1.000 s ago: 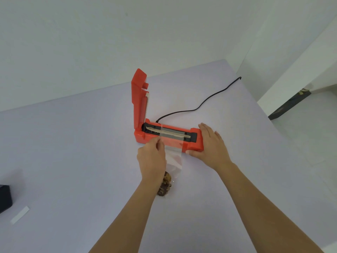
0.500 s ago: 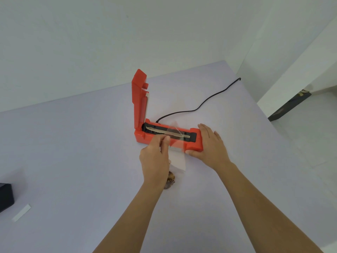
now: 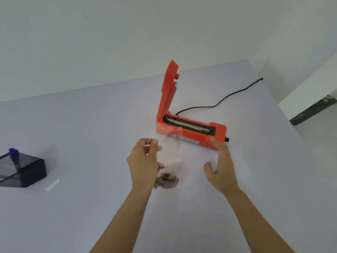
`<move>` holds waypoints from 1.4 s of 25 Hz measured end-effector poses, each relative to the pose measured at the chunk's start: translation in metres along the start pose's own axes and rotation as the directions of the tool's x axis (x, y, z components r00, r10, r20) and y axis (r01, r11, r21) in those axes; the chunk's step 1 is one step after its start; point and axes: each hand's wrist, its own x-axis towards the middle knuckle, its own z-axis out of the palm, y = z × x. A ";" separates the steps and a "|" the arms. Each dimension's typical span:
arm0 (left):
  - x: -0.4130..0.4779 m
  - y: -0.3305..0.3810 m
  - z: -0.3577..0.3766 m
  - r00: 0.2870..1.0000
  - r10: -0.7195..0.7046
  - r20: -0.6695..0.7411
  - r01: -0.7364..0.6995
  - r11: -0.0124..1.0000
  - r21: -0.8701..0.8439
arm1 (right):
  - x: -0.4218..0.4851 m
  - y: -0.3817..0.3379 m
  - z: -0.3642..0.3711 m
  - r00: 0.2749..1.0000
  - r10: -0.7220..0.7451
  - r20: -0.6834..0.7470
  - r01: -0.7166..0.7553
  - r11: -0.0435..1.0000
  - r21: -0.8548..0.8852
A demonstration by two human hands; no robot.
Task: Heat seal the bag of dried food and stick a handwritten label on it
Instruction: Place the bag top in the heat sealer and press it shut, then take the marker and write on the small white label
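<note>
Here we have the bag [image 3: 171, 152] out in front of the sealer [image 3: 191, 128], not in it. Our left hand [image 3: 144, 161] pinches the clear film at its left edge near the top, thumb and fingers closed on it, so the mouth stands up toward the sealer's near left corner while the dried food [image 3: 166, 180] sags at the bottom, close to the bench [image 3: 91, 125]. Held this way the food stays clear of the mouth, which we judge is the point: only flat, empty film should lie across the heating strip [image 3: 187, 124].

Our right hand [image 3: 221, 167] holds nothing. Its grip is open, fingers spread and curled loosely, hovering to the right of the bag, with the fingertips near the sealer's near right end; whether they touch the casing we cannot tell. We read it as ready to take the bag's free edge or to steady the sealer.

The lid [image 3: 168, 88] stands upright at the left end, leaving the strip bare and ready. The cord [image 3: 218, 102] trails off to the far right, out of the way.

Far to the left, the label [image 3: 52, 185] lies flat on the bench just beside a mesh holder [image 3: 23, 170] with a blue pen [image 3: 14, 156] upright in it, kept well apart from the sealing and untouched.
</note>
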 end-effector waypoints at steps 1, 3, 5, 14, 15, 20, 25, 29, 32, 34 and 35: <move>-0.002 -0.005 -0.009 1.000 -0.027 -0.011 0.027 1.000 -0.002 | -0.021 -0.010 0.011 0.978 0.027 0.208 -0.047 0.995 0.091; -0.004 -0.018 -0.025 0.995 -0.092 -0.046 0.091 0.996 -0.022 | -0.052 -0.031 0.038 0.815 0.054 0.578 -0.152 0.981 0.123; 0.000 -0.032 -0.038 0.987 -0.133 -0.092 0.130 0.991 -0.045 | -0.065 -0.046 0.070 0.773 0.045 0.632 -0.168 0.976 0.136; 0.040 -0.096 -0.063 0.985 -0.079 -0.153 0.101 0.984 0.144 | -0.097 -0.076 0.106 0.849 0.232 0.474 -0.244 0.969 -0.037; 0.039 -0.104 -0.062 0.989 -0.041 -0.139 0.074 0.968 0.240 | -0.103 -0.076 0.107 0.865 0.233 0.445 -0.206 0.973 -0.108; 0.041 -0.129 -0.068 0.989 0.116 -0.089 -0.060 0.877 0.477 | -0.116 -0.071 0.115 0.913 0.060 0.403 0.076 0.947 -0.311; 0.038 -0.128 -0.066 0.986 0.135 -0.094 -0.059 0.824 0.563 | -0.102 -0.074 0.105 0.932 -0.013 0.363 0.105 0.966 -0.235; 0.015 -0.114 -0.082 0.962 0.244 -0.125 -0.166 0.882 0.440 | -0.081 -0.099 0.102 0.929 -0.123 0.348 0.189 0.968 -0.162; -0.001 -0.114 -0.120 0.946 0.255 -0.199 -0.162 0.906 0.392 | -0.062 -0.123 0.125 0.918 -0.195 0.345 0.256 0.957 -0.139; -0.001 -0.115 -0.162 0.932 0.253 -0.259 -0.143 0.914 0.379 | -0.051 -0.151 0.159 0.900 -0.249 0.359 0.307 0.945 -0.115; 0.003 -0.116 -0.185 0.921 0.261 -0.290 -0.139 0.914 0.381 | -0.047 -0.167 0.179 0.889 -0.266 0.372 0.323 0.941 -0.099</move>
